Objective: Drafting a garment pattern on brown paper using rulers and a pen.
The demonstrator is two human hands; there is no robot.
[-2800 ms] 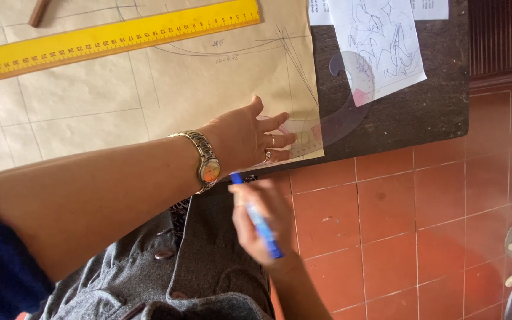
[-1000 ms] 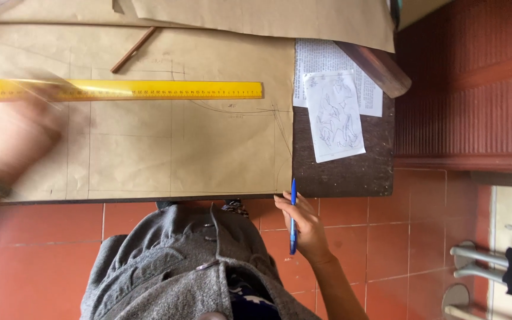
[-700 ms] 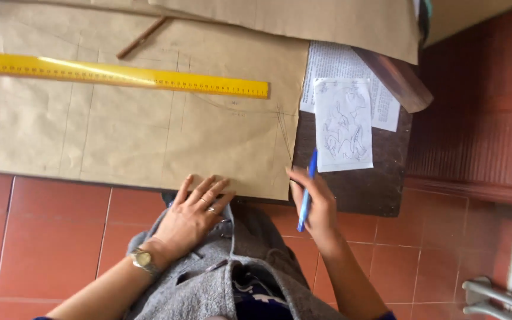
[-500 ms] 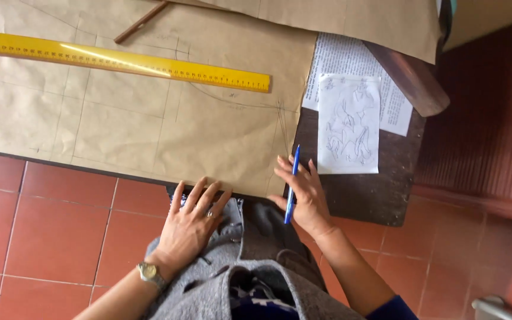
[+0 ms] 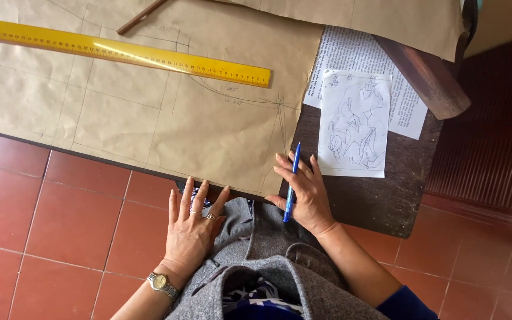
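Observation:
My right hand [image 5: 304, 192] rests at the near edge of the dark wooden table [image 5: 386, 195], fingers closed around a blue pen [image 5: 291, 182] whose tip points away from me. It touches the corner of a large sheet of brown pattern paper [image 5: 149, 112] marked with pencil lines. My left hand [image 5: 192, 228] lies flat with fingers spread on the grey garment [image 5: 268, 261] over my lap, a watch on its wrist, holding nothing. A long yellow ruler [image 5: 120, 53] lies across the brown paper, far from both hands.
A white sheet with a line sketch [image 5: 355, 124] lies right of my right hand, over a printed page [image 5: 351, 56]. A brown pencil [image 5: 140, 16] lies at the paper's far side. Red floor tiles [image 5: 60, 225] surround me; a reddish wooden bar [image 5: 425, 77] slants at the right.
My left hand came off the paper, swept away to the left and settled on my lap. My right hand with the pen rose from my lap to the table edge. The view shifted.

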